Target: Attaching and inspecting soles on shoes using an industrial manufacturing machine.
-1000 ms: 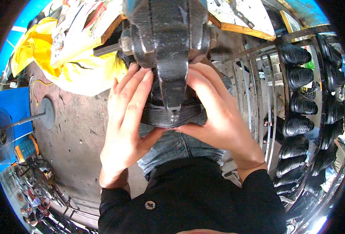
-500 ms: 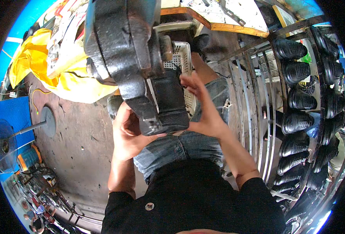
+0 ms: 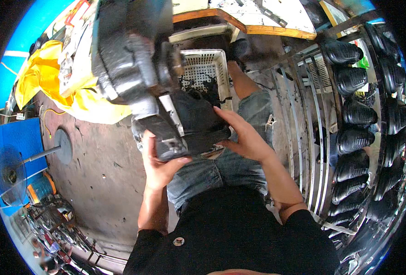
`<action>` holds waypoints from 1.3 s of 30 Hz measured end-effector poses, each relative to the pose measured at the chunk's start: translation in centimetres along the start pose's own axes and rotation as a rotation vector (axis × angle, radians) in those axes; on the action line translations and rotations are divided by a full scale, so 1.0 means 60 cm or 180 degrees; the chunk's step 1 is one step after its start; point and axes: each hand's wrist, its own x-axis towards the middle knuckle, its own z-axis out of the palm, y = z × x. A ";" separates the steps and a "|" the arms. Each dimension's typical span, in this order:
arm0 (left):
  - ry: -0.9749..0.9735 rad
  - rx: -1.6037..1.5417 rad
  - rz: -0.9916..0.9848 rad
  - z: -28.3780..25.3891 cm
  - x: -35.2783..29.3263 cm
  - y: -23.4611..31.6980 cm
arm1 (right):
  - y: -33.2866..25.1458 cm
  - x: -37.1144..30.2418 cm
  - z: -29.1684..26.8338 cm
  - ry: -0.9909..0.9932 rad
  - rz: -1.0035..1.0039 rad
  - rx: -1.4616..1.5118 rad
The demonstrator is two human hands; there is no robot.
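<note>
The black arm of a sewing machine [image 3: 134, 68], blurred, hangs over my lap, its narrow end [image 3: 164, 137] pointing toward me. Beside that end lies a black leather piece [image 3: 198, 114], perhaps a shoe upper, with a pale underside along its near edge. My right hand [image 3: 246, 137] grips its right edge, index finger on top and thumb at the near corner. My left hand [image 3: 159, 165] curves around the machine's end, thumb and index finger apart. Its other fingers are hidden, and whether it touches the leather cannot be made out.
A white perforated basket [image 3: 223, 68] with black pieces stands beyond my knees. On the right, a metal rack [image 3: 322, 114] carries several black shoes [image 3: 350, 112]. At left are a yellow cloth [image 3: 97, 105] and a standing fan [image 3: 12, 176]. A wood-edged white table [image 3: 281, 33] lies ahead.
The view has shifted, so the machine sits further left and more of the basket shows. My right fingers have come down from a raised position onto the leather piece, which now lies flatter.
</note>
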 end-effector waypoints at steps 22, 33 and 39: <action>-0.0379 0.0068 0.0236 0.024 0.011 0.001 | -0.014 -0.036 -0.092 0.0522 -0.0146 -0.0529; -0.0436 -0.0064 0.0238 0.048 0.018 0.010 | -0.036 -0.049 -0.116 0.0511 -0.0116 -0.0772; -0.0438 0.0163 0.0016 0.037 0.011 0.003 | -0.045 -0.050 -0.119 0.0431 -0.0006 -0.0748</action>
